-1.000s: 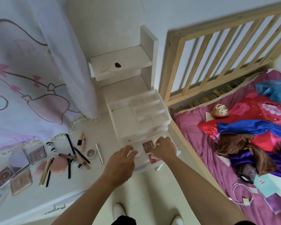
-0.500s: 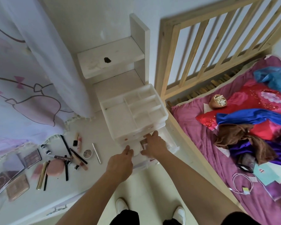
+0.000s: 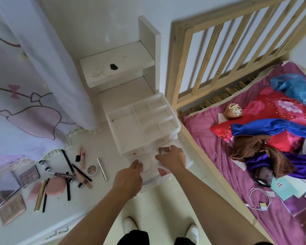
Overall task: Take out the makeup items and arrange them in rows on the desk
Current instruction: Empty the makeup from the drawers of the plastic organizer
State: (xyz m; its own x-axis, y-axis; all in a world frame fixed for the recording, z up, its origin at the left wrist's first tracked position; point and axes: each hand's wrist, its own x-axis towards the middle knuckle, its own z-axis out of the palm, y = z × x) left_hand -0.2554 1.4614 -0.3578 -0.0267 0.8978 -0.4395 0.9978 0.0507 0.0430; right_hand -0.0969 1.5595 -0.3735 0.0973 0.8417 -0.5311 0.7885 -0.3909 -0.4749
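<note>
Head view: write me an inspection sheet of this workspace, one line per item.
Surface: white desk, with makeup scattered on its left part, not in rows.
Job's things: drawer organizer, top tray looks empty, bottom drawer pulled out; pink puff, round compact, eyeshadow palette and pencils lie on the desk.
Clutter: clothes heaped on the bed.
Hands: left hand and right hand are both at the open drawer; right fingers are on a brownish palette; grip unclear.
Cables: white cable on the bed.
Surroundings: curtain on the left, wooden bed frame on the right, shelf behind the organizer.
</note>
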